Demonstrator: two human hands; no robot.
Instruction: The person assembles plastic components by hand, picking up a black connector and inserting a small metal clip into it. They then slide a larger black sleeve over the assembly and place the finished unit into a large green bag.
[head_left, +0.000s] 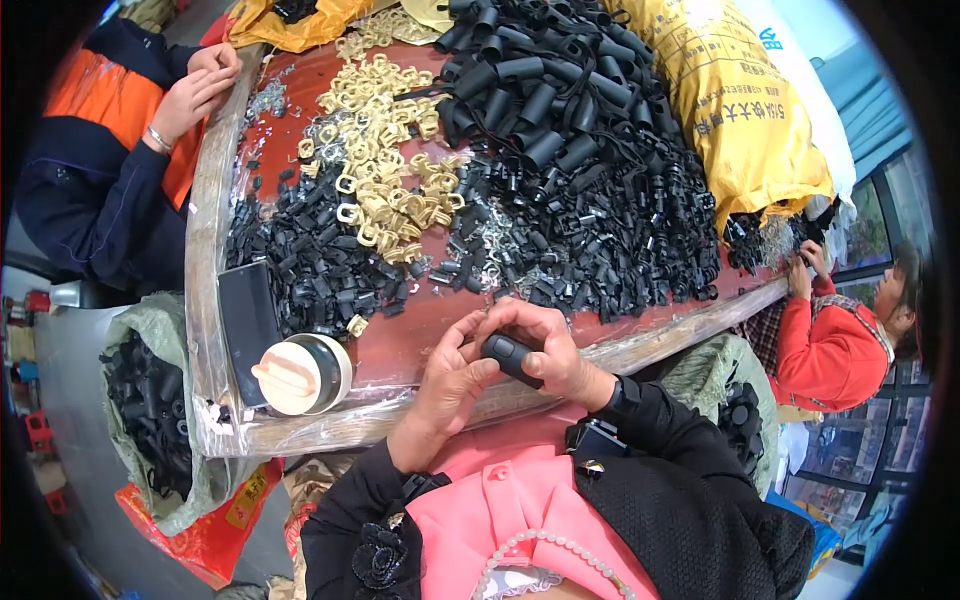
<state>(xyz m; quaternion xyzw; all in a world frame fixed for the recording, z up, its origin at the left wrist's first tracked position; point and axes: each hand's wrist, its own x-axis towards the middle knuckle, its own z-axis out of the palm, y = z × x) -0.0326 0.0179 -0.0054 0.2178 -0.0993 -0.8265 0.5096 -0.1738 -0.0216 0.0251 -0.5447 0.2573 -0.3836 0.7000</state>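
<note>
A black rounded plastic piece (511, 360) with a small oval recess at its end lies in my right hand (555, 345), above the table's near edge. My right thumb presses along its lower side while the index finger arches over it. Close on its left is my left hand (447, 385), fingers curled and thumb tip at the piece's end. The fingertips of both hands meet just behind the piece; whatever small thing they may pinch there is hidden. Past my hands lie heaps of small black plastic parts (330, 235) and cream-coloured ring-shaped buckles (385, 130).
Larger black tubular parts (540, 105) fill the far side of the red table (400, 335). A lidded cup (305, 375) and a dark phone-like slab (250, 320) stand at left. Sacks (150, 330) flank me; a yellow sack (745, 110) lies far right. Two people sit at either side.
</note>
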